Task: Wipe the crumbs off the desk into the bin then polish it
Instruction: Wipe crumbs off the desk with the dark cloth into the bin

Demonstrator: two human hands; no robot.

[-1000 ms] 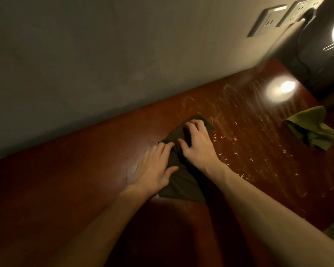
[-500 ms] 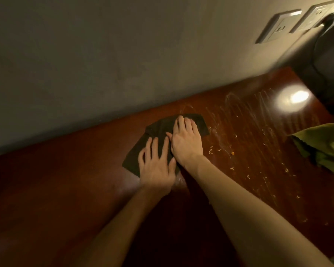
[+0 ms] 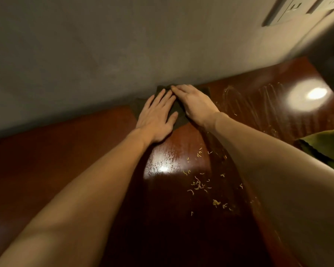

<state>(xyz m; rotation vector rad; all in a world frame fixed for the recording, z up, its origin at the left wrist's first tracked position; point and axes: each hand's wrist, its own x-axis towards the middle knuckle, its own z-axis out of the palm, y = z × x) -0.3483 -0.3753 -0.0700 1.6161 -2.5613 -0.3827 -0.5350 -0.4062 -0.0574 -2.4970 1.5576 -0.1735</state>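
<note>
Both hands, left (image 3: 156, 116) and right (image 3: 195, 105), pressed flat with straight fingers on the cloth (image 3: 178, 114) against the wall (image 3: 104, 54), crumbs (image 3: 199, 185) nearer on the desk (image 3: 66, 151).

Wall (image 3: 85, 54) shuts off far side, right behind dark cloth (image 3: 178, 117). Desk (image 3: 46, 160) open leftward. Rightward: crumbs (image 3: 199, 185), then green cloth (image 3: 324, 149) at frame edge.

Grey wall (image 3: 85, 54), sockets (image 3: 289, 10) upper right, warm glare (image 3: 316, 93).
</note>
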